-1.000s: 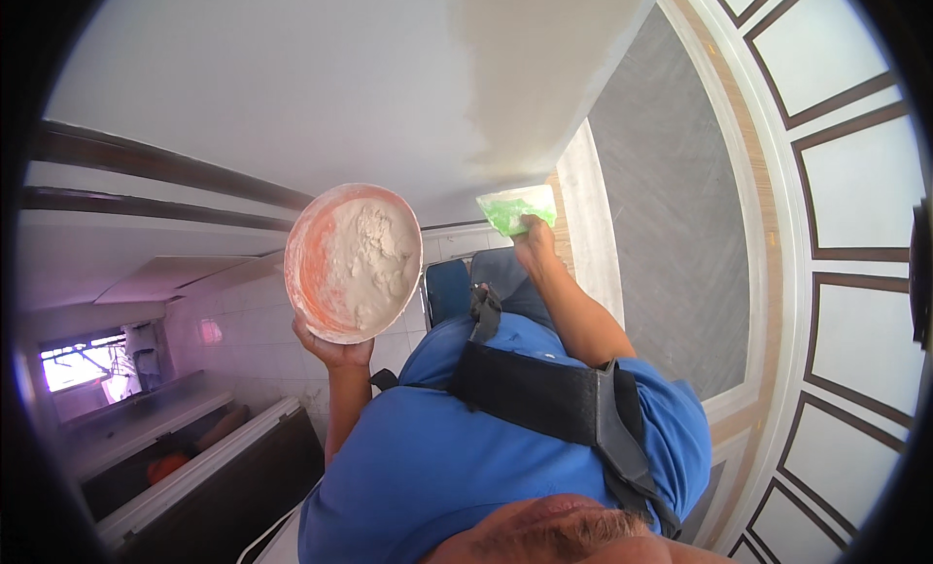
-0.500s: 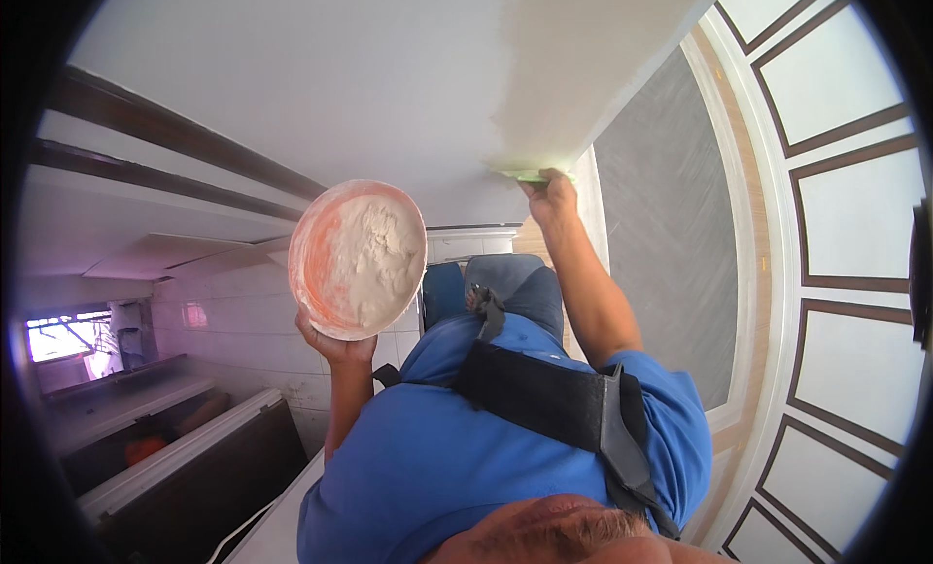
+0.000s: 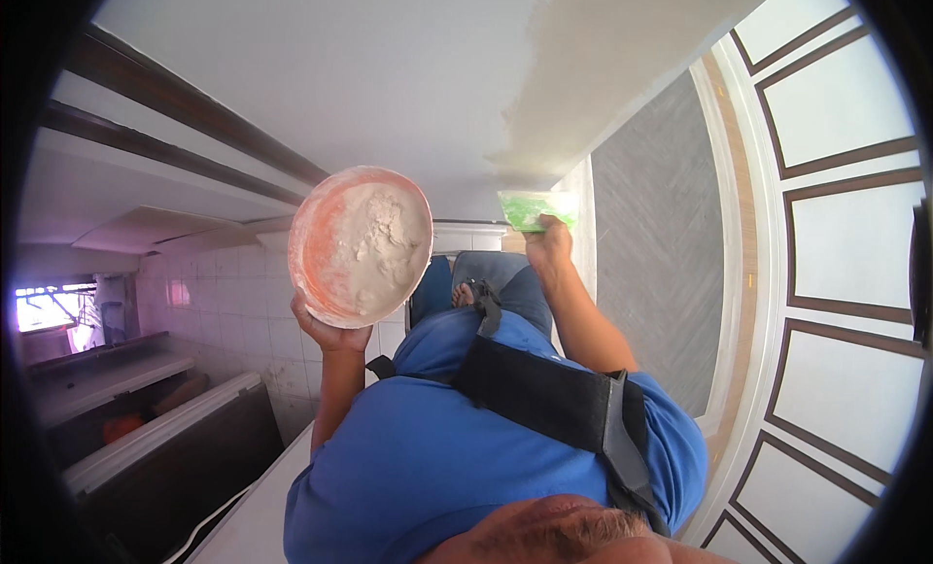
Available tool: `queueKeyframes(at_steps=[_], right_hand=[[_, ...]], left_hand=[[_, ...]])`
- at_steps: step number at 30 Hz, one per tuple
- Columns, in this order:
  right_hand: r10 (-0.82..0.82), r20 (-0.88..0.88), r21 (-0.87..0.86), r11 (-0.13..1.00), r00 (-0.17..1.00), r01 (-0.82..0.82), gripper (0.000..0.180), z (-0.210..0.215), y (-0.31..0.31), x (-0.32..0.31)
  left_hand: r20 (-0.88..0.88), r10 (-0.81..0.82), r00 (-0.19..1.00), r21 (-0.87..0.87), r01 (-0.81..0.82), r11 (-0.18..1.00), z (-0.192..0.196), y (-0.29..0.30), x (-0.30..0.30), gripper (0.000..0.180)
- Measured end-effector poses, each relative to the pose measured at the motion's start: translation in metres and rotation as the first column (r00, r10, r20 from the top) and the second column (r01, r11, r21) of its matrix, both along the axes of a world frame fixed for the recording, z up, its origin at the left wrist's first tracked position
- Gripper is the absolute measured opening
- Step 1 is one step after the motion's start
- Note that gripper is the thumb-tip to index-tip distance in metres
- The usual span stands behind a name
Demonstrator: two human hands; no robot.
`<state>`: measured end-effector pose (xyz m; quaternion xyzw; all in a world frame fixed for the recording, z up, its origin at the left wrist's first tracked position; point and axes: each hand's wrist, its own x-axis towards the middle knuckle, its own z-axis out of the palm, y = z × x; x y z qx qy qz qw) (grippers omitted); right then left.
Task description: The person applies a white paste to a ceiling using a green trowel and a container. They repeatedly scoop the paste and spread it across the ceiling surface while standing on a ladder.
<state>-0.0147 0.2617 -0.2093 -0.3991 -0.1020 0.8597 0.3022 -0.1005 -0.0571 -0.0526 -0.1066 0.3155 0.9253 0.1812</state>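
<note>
My left hand (image 3: pixel 330 326) grips an orange bowl (image 3: pixel 313 236) from below and at its near rim. Thick off-white paste (image 3: pixel 381 239), heaped in lumps, fills much of the bowl, and dried smears coat its inside. In my right hand (image 3: pixel 550 241) is a green putty spreader (image 3: pixel 530 210), pinched between thumb and fingers, with pale paste on its flat face. The spreader is close to the lower part of the wall (image 3: pixel 408 88); whether it touches cannot be told. A damp, beige-grey coated band (image 3: pixel 593 68) runs along the wall's right side.
Right of the wall's edge lies a grey panel (image 3: pixel 651 253) with a pale border, then white panels with brown trim (image 3: pixel 850 243). Dark brown bars (image 3: pixel 194 102) run at the left. White tiles (image 3: pixel 243 302) and a dark cabinet-like box (image 3: pixel 194 486) stand lower left.
My right hand has brought the spreader down off the wall and turned it, so its green face shows. The bowl has shifted slightly upward in view, still in my left hand.
</note>
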Motion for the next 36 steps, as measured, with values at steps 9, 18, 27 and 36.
queueKeyframes(at_steps=[9, 18, 27, 36], right_hand=[[-0.051, -0.139, -0.223, 0.975, 0.989, 0.018, 0.05, -0.108, -0.002, -0.043], [-0.026, -0.28, -0.15, 0.989, 0.96, -0.017, 0.054, -0.025, -0.004, -0.03], [-0.004, -0.332, -0.01, 1.0, 0.943, 0.001, 0.055, 0.177, 0.001, -0.013], [0.081, -0.402, 0.278, 0.96, 0.912, 0.037, 0.048, 0.295, -0.006, 0.02]], left_hand=[[0.002, -0.025, 1.0, 0.089, 0.025, 0.996, -0.002, -0.003, -0.002, 0.065], [-0.015, -0.076, 0.997, 0.206, 0.077, 0.976, -0.009, -0.008, -0.001, 0.065], [-0.009, -0.073, 0.997, 0.216, 0.073, 0.974, -0.011, -0.009, -0.001, 0.072], [-0.011, -0.095, 0.995, 0.252, 0.095, 0.963, -0.005, -0.007, -0.003, 0.073]])
